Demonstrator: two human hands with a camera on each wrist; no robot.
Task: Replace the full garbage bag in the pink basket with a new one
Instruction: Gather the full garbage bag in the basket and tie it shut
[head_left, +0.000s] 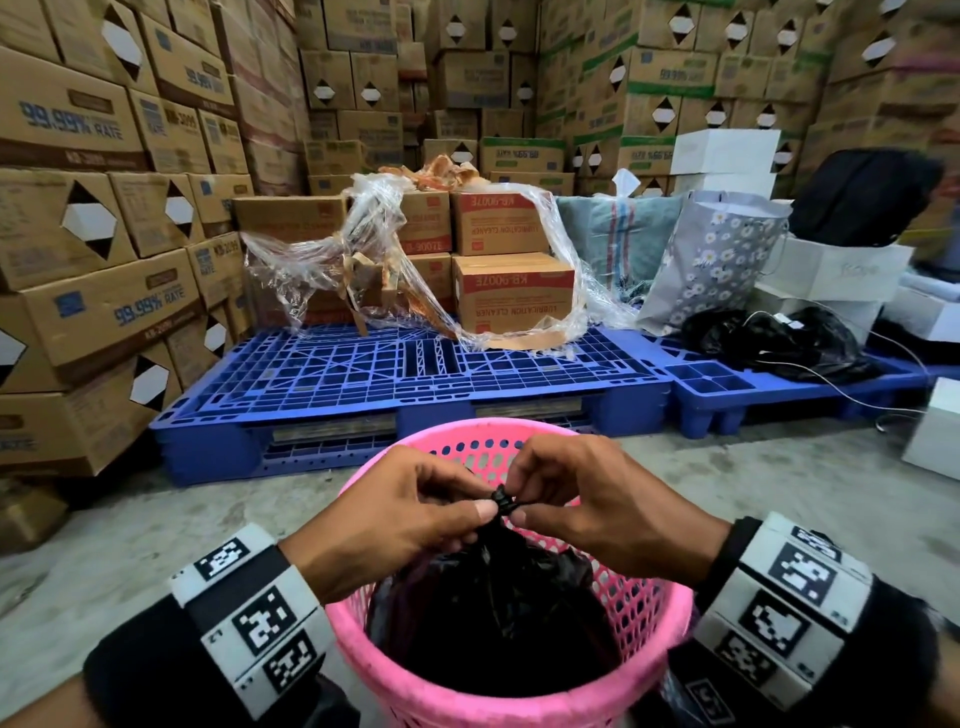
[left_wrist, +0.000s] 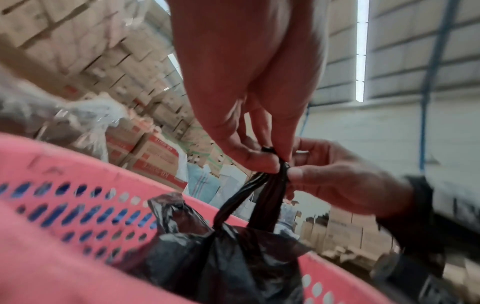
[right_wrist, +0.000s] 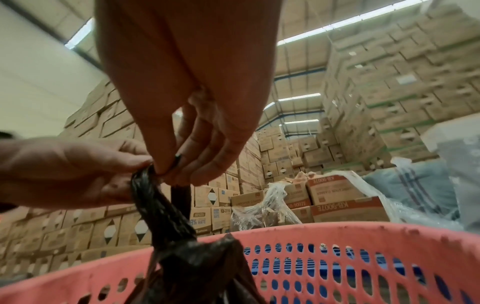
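- Black crinkled plastic garbage bag (head_left: 498, 613) is seated inside the round pink perforated plastic basket (head_left: 644, 613).
- Its two twisted handles are pinched together above the rim by the left hand (head_left: 400, 514) and right hand (head_left: 587, 499).

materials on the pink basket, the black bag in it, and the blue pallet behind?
Pink basket: looks like moulded plastic, matte and scuffed; punched holes, thick rolled rim.
Black bag: thin plastic film, slightly glossy; it crinkles and twists into strands that the left hand and right hand pinch.
Blue pallet: apparently rigid moulded plastic, with an open ribbed grid.
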